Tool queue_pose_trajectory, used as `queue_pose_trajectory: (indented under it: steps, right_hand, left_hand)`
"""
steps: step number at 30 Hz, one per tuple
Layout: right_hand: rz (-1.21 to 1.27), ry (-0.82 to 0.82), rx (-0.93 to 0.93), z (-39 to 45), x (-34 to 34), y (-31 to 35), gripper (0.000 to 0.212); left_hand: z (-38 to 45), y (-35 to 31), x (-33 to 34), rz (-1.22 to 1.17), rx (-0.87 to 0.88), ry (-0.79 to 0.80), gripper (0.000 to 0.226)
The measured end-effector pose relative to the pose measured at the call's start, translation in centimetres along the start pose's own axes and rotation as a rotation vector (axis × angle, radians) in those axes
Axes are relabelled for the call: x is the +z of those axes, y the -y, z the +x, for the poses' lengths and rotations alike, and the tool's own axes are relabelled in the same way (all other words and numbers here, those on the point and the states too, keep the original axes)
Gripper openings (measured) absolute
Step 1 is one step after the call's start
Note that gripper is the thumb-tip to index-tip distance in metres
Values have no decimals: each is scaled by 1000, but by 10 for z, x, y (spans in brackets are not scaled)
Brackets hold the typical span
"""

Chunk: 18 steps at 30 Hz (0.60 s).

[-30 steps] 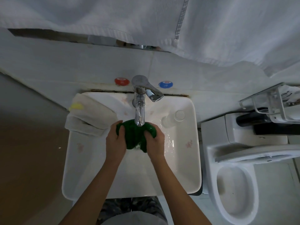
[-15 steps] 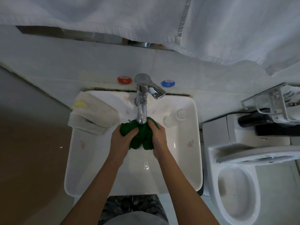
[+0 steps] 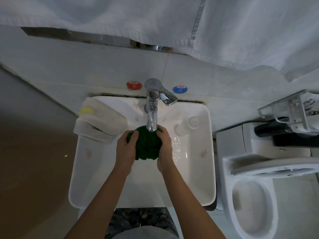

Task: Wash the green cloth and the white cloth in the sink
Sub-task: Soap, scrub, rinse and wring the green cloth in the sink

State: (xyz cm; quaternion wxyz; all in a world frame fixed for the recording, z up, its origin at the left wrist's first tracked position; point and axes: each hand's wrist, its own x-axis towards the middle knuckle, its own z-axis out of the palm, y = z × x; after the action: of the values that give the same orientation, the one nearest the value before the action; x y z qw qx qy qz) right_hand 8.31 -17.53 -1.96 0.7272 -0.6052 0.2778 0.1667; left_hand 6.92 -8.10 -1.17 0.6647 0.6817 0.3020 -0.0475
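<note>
White cloth (image 3: 100, 122): folded, draped over the sink (image 3: 209, 152) rim at about 10 o'clock of the basin, a yellow patch on its far end; untouched, well clear of the water.
Left hand (image 3: 126, 150): fingers curled round the left side of the green cloth (image 3: 146, 145), grasping it.
Green cloth: bunched into a ball between both hands, at about 12 o'clock of the basin, directly under the faucet (image 3: 151, 116) spout.
Faucet: chrome, lever swung toward 4 o'clock; the stream itself is hard to make out, but water glints on the basin floor at 3 o'clock of the hands.
Right hand (image 3: 164, 149): fingers wrapped over the right side of the green cloth, clenched on it.
Glass (image 3: 187, 125): clear, lying on the sink ledge at about 2 o'clock, just beside the right hand.
Step in hand, as I judge it: rubbing and squeezing the green cloth under the spout.
Doing it well: keep the bundle low in the basin so splash stays inside, knead one hand against the other, turn fresh folds upward, and mind the right elbow near the glass.
</note>
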Motion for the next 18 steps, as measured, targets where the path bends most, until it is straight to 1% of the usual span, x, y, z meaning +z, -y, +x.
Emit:
queue_pose_trajectory:
  steps: [1,3,4,6,8,10,13,16,18]
  right_hand:
    - [-50,34,1,0,3,-4,25]
    - [-153,75,-10,0,8,-10,32]
    - [-178,62,-22,0,10,-13,29]
    - [-204,2,-82,0,10,-16,21]
    - [-190,-41,-130,-1,9,-15,17]
    - [-171,-69,-123,1,7,-13,20]
    - [-141,-80,-70,2,4,-7,21]
    - [-240,-137,-97,5,2,-7,30]
    - [-208,-185,-94,5,4,-8,34]
  left_hand:
    - [1,0,4,42,21,-18,13]
    - [2,3,10,173,83,-26,23]
    - [2,4,13,220,85,-38,28]
    - [2,7,18,265,53,-85,28]
    - [2,9,21,268,41,-109,21]
    - [3,11,23,221,20,-101,20]
    - [2,14,23,218,16,-105,27]
    - [3,16,22,229,44,-144,33]
    - [4,15,23,199,33,-175,39]
